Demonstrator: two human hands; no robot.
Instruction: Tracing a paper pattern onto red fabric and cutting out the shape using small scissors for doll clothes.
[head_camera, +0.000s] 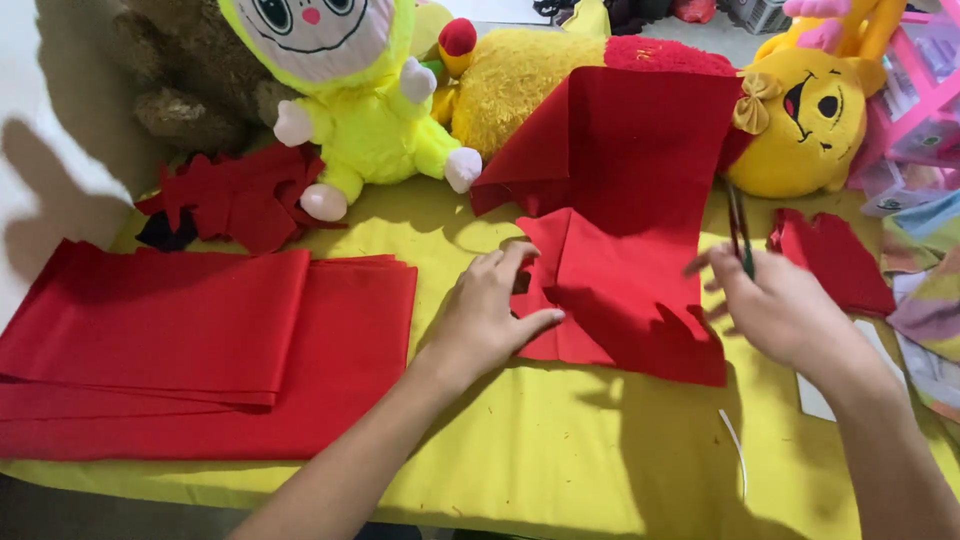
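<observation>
While left hand (490, 315) fingers press red felt (620, 250), right hand (775, 305) fingers grip scissors (740, 228), tips pointing away, long axis upright.

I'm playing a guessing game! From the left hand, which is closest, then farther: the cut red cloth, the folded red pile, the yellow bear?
From the left hand:
1. Cut red cloth, under its fingers.
2. Folded red pile, on its left.
3. Yellow bear, far back right.
</observation>
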